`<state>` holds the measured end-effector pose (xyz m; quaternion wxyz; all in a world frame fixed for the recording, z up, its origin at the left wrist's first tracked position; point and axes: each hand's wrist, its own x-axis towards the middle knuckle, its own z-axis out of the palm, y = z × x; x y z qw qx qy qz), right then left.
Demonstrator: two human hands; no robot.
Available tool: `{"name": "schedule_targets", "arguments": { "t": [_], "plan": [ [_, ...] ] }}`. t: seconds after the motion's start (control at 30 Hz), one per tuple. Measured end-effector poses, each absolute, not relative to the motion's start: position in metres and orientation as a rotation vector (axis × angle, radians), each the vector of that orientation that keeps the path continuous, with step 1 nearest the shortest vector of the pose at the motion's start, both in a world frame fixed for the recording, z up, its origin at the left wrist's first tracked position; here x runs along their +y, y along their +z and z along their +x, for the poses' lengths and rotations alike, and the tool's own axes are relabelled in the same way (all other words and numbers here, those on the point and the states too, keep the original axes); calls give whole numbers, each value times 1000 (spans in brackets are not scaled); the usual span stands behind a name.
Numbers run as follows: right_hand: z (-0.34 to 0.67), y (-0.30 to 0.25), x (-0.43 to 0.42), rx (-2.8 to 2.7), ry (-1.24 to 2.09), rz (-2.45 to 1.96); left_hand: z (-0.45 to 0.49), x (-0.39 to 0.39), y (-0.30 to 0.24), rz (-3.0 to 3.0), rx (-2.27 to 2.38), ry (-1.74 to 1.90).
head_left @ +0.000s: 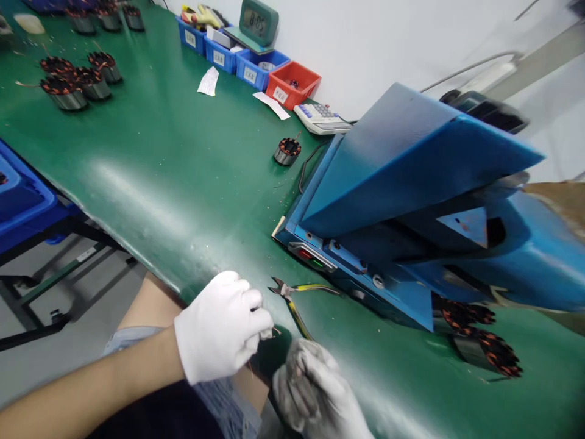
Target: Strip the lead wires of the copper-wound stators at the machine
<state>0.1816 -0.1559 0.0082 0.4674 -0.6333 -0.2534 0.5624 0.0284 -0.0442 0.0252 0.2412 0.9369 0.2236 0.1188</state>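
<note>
My left hand [226, 326], in a white glove, is closed above the table's front edge. Thin copper wire [276, 331] pokes out by its fingertips. My right hand [315, 387] wears a glove with grey, soiled fingers. Its fingers are curled together, and whatever may be inside is hidden. Just beyond both hands lie diagonal cutters [292, 299] with yellow and black handles, their jaws apart, touched by neither hand. A single wound motor stator [287, 151] with copper coils stands farther back on the green table [192, 158].
A blue machine [388, 201] fills the right side, with several stators [487, 350] beside it. More stators [68, 91] stand at the far left. Along the wall are blue bins [256, 70], a red bin [292, 85], a clock [258, 21] and a calculator [322, 117].
</note>
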Motion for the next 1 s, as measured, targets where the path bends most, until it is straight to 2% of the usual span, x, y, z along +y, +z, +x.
{"name": "schedule_targets", "arguments": {
  "t": [0.07, 0.17, 0.27, 0.37, 0.63, 0.67, 0.73, 0.8, 0.83, 0.9, 1.0],
  "plan": [
    [191, 11, -158, -801, 1202, -1746, 28, -44, 23, 2529, 621, 345],
    [199, 13, -152, -1442, 534, -1916, 27, -43, 22, 2506, 623, 376],
    [201, 13, -140, -2039, -29, -1651, 27, -42, 24, 2523, 625, 373],
    [201, 17, -130, -2270, -304, -1500, 28, -42, 26, 2555, 629, 382],
    [190, 20, -133, -2138, -184, -1548, 28, -43, 20, 2577, 606, 407],
    [184, 18, -135, -1977, -4, -1620, 27, -43, 20, 2575, 598, 403],
    [170, 13, -136, -1403, 569, -1721, 27, -44, 20, 2597, 610, 406],
    [160, 11, -136, -750, 1073, -1607, 28, -45, 21, 2626, 643, 413],
    [158, 11, -136, -540, 1207, -1519, 28, -46, 21, 2625, 658, 421],
    [161, 14, -138, -338, 1232, -1396, 28, -47, 22, 2578, 668, 441],
    [173, 19, -143, -241, 1026, -1414, 28, -47, 21, 2497, 653, 455]
  ]
}}
